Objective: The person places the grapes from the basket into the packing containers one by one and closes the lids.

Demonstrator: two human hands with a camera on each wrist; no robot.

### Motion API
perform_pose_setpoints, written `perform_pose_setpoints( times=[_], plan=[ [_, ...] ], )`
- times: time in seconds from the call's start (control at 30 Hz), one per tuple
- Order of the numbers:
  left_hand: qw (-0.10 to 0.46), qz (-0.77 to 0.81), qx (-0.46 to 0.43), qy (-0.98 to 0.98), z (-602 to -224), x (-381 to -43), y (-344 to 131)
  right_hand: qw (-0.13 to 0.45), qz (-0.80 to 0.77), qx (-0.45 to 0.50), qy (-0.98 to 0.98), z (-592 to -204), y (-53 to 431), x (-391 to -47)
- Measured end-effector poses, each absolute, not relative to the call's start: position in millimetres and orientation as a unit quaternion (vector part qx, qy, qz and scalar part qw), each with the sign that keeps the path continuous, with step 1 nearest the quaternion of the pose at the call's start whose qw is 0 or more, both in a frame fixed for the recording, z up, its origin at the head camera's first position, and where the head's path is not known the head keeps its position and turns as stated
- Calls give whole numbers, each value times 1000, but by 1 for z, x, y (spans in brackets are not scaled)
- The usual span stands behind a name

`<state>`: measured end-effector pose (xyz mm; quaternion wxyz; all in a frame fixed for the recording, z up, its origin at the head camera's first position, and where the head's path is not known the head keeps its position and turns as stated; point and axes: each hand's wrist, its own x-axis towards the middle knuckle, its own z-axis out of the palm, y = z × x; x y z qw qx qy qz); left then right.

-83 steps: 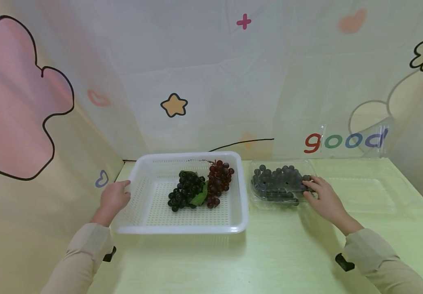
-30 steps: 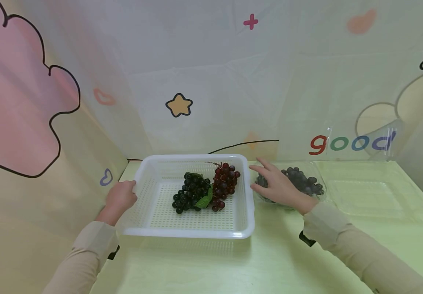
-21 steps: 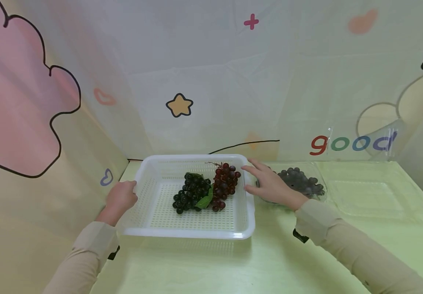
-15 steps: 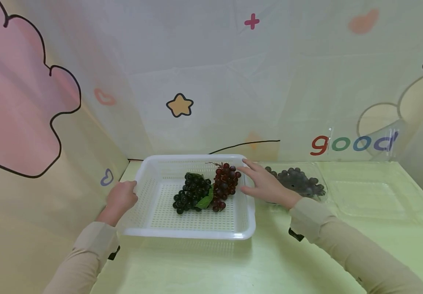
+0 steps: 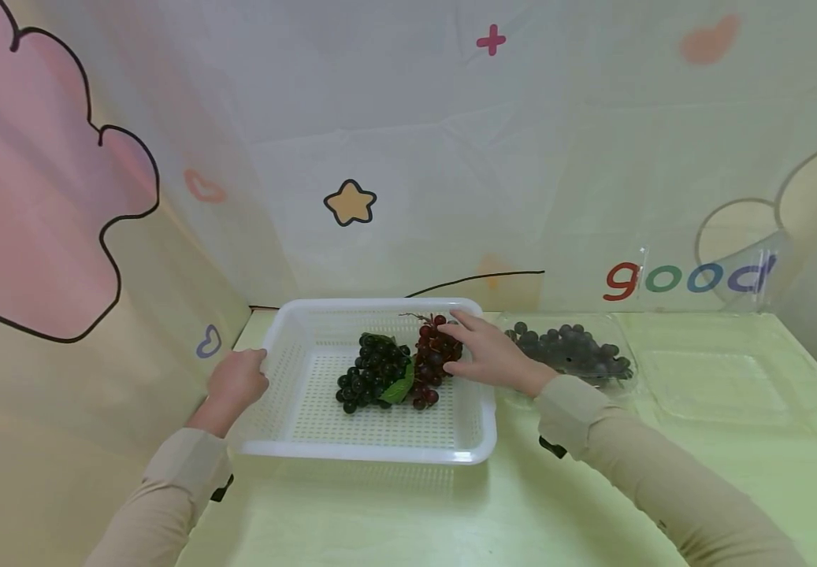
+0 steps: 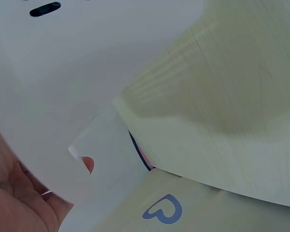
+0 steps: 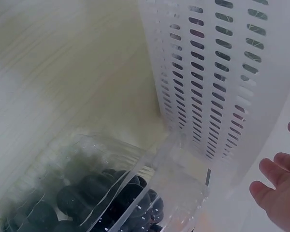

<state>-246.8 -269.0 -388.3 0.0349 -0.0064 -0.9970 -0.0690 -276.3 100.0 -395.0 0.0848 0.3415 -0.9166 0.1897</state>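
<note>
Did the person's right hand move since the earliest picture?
Yes, leftward: in the head view, the right hand was below the printed word good; now left of it, by the red grapes.

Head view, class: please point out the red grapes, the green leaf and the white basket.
Red grapes (image 5: 431, 357): head view, the middle of the bunch.
Green leaf (image 5: 399, 387): head view, the middle of its blade.
White basket (image 5: 365, 452): head view, the rim nearest the person.
</note>
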Motion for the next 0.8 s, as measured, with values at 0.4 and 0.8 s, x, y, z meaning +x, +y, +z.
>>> perform_pose_setpoints(
  times=[0.4,0.8],
  plan=[
    [43,-65,-12,-997,-389,-246,-269,47,145,326,-933,-402,83,-287],
    [43,-57,-12,-997,-390,-248,-270,17,97,315,-944,-412,69,-299]
  ],
)
